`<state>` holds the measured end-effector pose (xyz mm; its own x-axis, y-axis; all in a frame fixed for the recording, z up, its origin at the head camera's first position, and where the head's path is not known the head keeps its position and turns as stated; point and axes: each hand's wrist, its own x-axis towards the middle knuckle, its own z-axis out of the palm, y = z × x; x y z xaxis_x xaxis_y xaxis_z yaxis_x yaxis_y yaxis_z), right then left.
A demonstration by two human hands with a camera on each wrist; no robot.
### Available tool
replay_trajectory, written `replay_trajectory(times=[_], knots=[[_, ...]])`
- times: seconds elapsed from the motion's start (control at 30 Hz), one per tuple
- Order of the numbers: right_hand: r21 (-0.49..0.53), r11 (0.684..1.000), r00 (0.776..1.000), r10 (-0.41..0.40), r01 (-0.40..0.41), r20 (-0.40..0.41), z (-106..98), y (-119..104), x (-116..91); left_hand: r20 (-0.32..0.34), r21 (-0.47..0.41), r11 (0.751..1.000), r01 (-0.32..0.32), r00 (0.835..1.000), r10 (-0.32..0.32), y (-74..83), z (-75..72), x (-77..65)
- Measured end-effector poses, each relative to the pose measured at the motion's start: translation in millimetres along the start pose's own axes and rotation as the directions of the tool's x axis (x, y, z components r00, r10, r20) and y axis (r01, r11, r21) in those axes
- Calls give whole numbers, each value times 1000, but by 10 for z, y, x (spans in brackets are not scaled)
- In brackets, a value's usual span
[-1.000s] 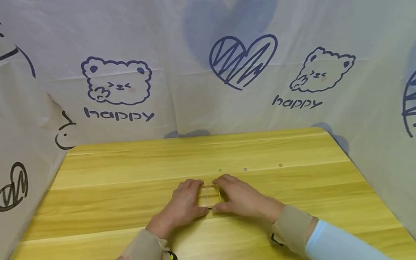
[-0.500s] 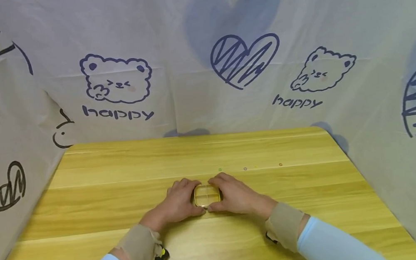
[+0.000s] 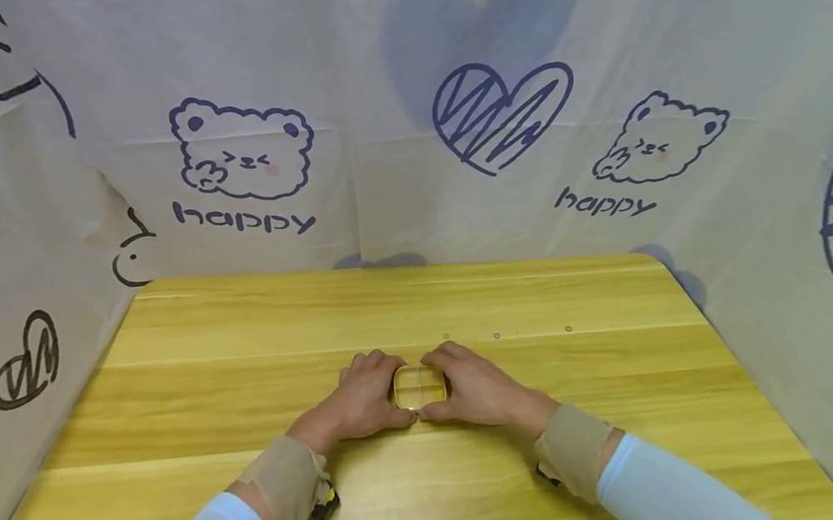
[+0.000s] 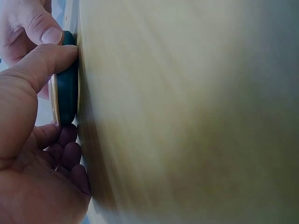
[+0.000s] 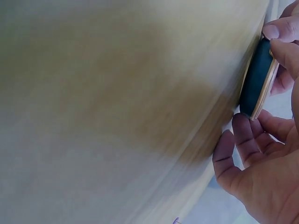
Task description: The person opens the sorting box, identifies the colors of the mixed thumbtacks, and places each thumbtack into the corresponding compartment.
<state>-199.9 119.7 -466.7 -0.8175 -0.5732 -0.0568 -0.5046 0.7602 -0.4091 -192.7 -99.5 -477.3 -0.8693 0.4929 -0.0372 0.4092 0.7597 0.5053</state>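
left hand [image 3: 365,397] and right hand [image 3: 480,386] both clamped on opposite ends of divided box [image 3: 420,388], well in from far edge of bench [image 3: 424,494], roughly midway between side edges; step judged positioning, next move likely wanting even release.

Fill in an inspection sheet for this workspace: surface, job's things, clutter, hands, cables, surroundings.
Surface: wood-grain table, with rounded far corners.
Job's things: a divided box, dark green on its side.
Clutter: a tiny green piece, purple piece and orange piece, spaced out farther back than the box.
Hands: left hand and right hand grip the box from opposite ends.
Cables: nothing seen.
Surroundings: pale cloth with bears, hearts and "happy" lettering.
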Motion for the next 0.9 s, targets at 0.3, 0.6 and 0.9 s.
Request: replay_trajectory(times=[0.3,0.6,0.9], knots=[[-54,997,998,-64,64,1,-35,-2,49,-2,34,999,-7,1000,7,1,-8,7],[-163,975,988,-152,148,-17,-2,40,67,-13,69,997,-34,999,35,5,-4,-9],[-220,954,974,-218,202,-52,30,90,74,-5,95,994,-51,999,52,17,-20,0]])
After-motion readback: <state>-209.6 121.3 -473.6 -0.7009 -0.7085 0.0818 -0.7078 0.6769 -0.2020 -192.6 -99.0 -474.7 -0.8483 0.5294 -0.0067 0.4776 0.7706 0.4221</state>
